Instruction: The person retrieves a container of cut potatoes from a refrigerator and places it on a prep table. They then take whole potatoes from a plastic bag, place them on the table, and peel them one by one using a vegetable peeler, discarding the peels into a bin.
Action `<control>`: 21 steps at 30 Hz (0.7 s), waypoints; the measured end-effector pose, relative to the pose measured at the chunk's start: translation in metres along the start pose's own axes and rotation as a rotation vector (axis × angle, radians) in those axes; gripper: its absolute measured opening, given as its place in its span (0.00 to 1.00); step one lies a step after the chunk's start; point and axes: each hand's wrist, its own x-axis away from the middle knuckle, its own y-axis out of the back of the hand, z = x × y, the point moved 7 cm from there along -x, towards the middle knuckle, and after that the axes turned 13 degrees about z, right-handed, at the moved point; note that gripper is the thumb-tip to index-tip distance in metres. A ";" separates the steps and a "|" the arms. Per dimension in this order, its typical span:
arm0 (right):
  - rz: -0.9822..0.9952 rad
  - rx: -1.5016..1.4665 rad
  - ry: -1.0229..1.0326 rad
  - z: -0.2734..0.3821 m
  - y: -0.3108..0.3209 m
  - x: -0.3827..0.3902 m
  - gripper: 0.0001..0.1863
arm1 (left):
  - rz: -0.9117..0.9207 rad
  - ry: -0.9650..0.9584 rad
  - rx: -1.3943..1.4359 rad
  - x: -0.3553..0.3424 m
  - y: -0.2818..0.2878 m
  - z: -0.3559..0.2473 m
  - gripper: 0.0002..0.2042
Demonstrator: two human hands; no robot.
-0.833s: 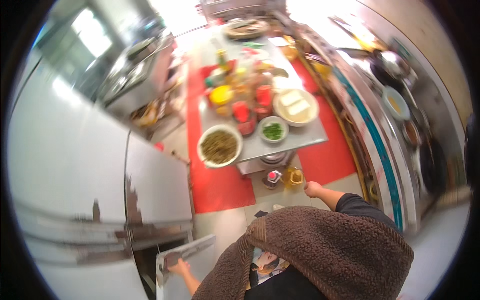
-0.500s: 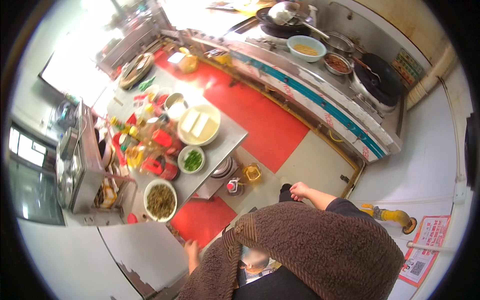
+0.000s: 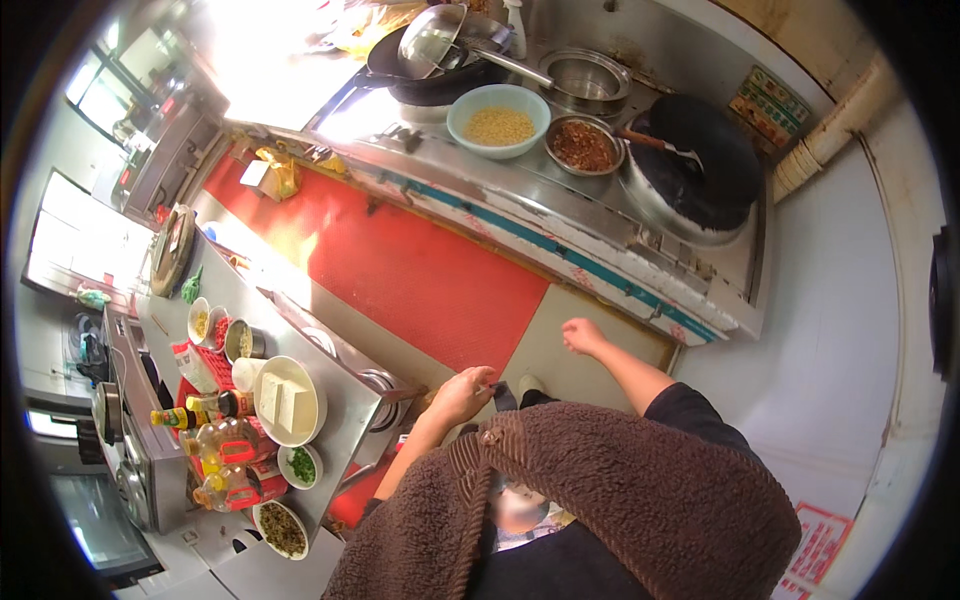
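Observation:
My left hand (image 3: 465,393) is over the floor between the table and the stove, its fingers curled in. A dark strip (image 3: 506,399) shows at its fingertips; I cannot make out whether the hand grips it. To the right, my right hand (image 3: 581,337) hangs loosely closed before the stove front, with nothing visible in it. Left of my left hand, the steel table (image 3: 345,405) carries a white bowl (image 3: 316,425) with two blocks of tofu, a small bowl (image 3: 318,472) of chopped greens and a bowl (image 3: 262,508) of dark chopped vegetables.
On the stove (image 3: 450,190) stand a pale blue bowl (image 3: 497,152) of yellow pieces, a steel bowl (image 3: 617,160) of reddish chopped food, a steel pot (image 3: 590,75) and a black wok (image 3: 705,165). Oil bottles (image 3: 222,440) crowd the table. A red mat (image 3: 400,275) covers part of the floor.
The view has turned toward the stove, and the table now lies further left. My left hand has come up and inward, closer to my right hand, which stays loosely closed.

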 end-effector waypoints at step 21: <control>1.014 1.050 0.480 0.493 -0.250 -0.206 0.16 | -0.506 0.685 0.357 0.027 0.209 0.222 0.21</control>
